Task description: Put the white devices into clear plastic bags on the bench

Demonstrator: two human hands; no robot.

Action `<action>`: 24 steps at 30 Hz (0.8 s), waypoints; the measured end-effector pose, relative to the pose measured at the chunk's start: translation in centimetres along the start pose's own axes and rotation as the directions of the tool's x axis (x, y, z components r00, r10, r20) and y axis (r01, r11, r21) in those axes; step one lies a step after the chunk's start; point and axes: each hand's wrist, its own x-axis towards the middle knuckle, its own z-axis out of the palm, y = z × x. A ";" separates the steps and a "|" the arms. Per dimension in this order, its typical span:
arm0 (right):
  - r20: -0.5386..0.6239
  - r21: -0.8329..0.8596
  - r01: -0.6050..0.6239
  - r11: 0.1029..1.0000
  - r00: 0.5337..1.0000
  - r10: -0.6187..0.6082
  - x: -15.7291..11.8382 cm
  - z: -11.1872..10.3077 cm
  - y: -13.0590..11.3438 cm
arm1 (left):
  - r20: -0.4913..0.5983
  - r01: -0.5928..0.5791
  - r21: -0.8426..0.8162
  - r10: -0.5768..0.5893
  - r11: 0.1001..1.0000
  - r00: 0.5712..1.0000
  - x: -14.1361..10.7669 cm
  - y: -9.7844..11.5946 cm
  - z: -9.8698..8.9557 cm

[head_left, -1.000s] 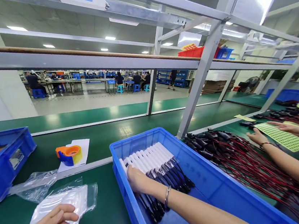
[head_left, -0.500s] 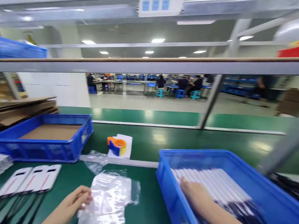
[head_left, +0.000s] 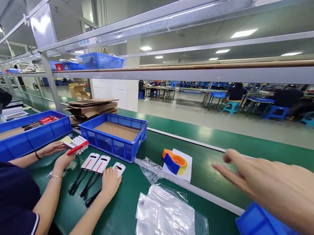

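Currently, the left hand (head_left: 111, 185) is gripping the rightmost white cabled device (head_left: 119, 169) across its width, fingers and thumb closing narrowly on its sides. This unit is lying on the green worktable (head_left: 124, 212), just right of two matching white devices (head_left: 90, 162). All three units are pointing their black-windowed ends away from the wearer; their long axes are slanting slightly rightward, with black leads (head_left: 73, 188) trailing nearward and left. The right hand (head_left: 269, 181) is hovering near the right-hand blue bin (head_left: 260, 233), fingers parted. One pile of clear plastic bags (head_left: 164, 217) and one orange-and-blue tape dispenser (head_left: 174, 162) are lying between both hands.
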 end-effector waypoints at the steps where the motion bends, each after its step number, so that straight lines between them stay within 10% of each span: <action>1: 0.089 -0.247 0.065 0.967 0.995 -0.044 1.1 0.3 -3.4 | 0.037 0.013 -0.054 -0.011 0.998 0.999 -0.4 0.3 -0.3; 7: 0.507 -0.324 0.233 0.917 0.861 -0.040 2.0 4.5 -15.2 | 0.302 0.146 -0.485 0.009 0.862 0.953 -3.4 3.6 -4.2; 12: 0.587 -0.048 0.186 0.981 0.800 -0.123 -1.5 9.7 -14.6 | 0.434 0.430 -0.897 0.021 0.108 0.901 -6.5 7.8 -6.1; 14: 0.619 0.025 0.102 0.995 0.779 -0.095 -3.1 11.6 -14.0 | 0.450 0.450 -0.893 0.003 -0.017 0.893 -7.5 9.0 -5.8; 17: 0.655 0.202 -0.113 0.973 0.754 -0.049 -5.4 13.9 -13.4 | 0.416 0.416 -0.909 -0.006 0.015 0.910 -8.9 10.5 -4.5; 24: 0.571 0.555 -0.378 0.741 0.821 -0.009 -7.4 15.7 -10.0 | 0.163 0.094 -0.902 0.130 0.420 0.978 -9.7 14.1 -1.3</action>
